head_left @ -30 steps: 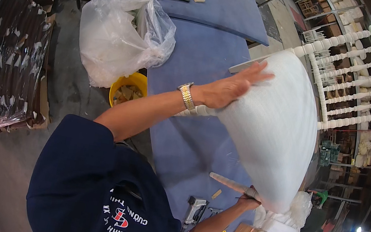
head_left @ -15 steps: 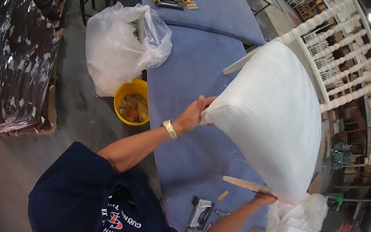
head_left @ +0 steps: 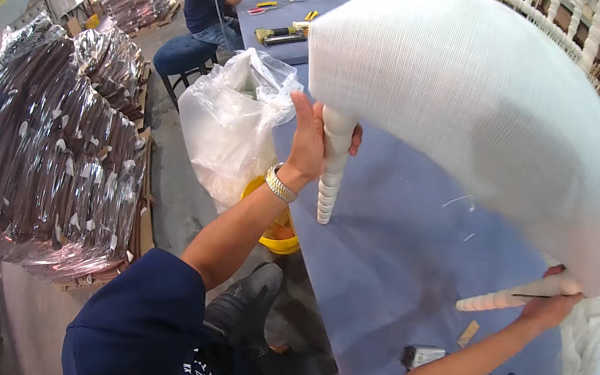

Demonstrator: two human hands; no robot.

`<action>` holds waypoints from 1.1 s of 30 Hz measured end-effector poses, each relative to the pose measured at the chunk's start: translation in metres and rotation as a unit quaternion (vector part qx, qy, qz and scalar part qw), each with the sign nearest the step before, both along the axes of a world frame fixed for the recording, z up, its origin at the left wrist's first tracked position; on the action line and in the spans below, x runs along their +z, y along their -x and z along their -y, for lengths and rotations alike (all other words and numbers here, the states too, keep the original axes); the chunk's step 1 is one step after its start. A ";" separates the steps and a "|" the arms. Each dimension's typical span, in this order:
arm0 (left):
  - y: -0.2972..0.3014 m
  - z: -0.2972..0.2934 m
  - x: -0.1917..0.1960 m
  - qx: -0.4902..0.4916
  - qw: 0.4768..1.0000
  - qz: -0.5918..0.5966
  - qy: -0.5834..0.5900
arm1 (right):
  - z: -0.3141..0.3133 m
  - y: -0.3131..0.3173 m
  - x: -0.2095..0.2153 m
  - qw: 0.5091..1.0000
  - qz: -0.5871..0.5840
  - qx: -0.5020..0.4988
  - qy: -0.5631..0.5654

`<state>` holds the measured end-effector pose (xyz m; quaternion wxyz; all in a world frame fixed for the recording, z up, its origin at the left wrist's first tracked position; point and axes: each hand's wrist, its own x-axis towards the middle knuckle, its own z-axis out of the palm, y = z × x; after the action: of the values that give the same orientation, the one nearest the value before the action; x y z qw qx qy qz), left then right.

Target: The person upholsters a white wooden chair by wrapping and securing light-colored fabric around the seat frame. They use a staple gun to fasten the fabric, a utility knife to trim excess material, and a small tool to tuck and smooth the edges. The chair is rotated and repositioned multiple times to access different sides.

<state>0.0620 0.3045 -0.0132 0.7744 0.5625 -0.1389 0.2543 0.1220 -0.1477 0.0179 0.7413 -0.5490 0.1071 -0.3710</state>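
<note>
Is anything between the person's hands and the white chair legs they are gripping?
Nothing visible. The left hand wraps one turned white chair leg directly; the right hand holds the other leg directly.

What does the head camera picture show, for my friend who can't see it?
A person holds a white upholstered chair up over a blue table, the left hand gripping one turned leg and the right hand another. A clear plastic bag and a yellow bucket sit beside the table.

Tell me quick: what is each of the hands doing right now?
Left hand: closed around a white turned chair leg.
Right hand: closed on another white chair leg, with a thin dark tool.
</note>
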 end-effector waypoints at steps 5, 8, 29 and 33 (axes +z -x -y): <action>0.007 -0.004 0.006 -0.028 0.999 0.030 0.002 | -0.019 0.035 0.000 0.999 0.024 -0.033 -0.001; 0.002 -0.004 0.005 -0.022 0.999 0.035 -0.009 | -0.010 0.028 -0.008 0.998 0.052 -0.036 0.007; -0.010 -0.006 0.034 -0.099 0.989 0.110 -0.027 | -0.284 0.119 0.016 0.784 0.155 0.165 0.578; -0.011 -0.005 0.035 -0.090 0.989 0.118 -0.001 | -0.305 0.106 0.032 0.767 0.201 0.090 0.602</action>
<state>0.0729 0.3099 0.0218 0.7721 0.5143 -0.2794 0.2476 0.0163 0.1578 0.0504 0.2932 -0.8026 -0.3399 -0.3929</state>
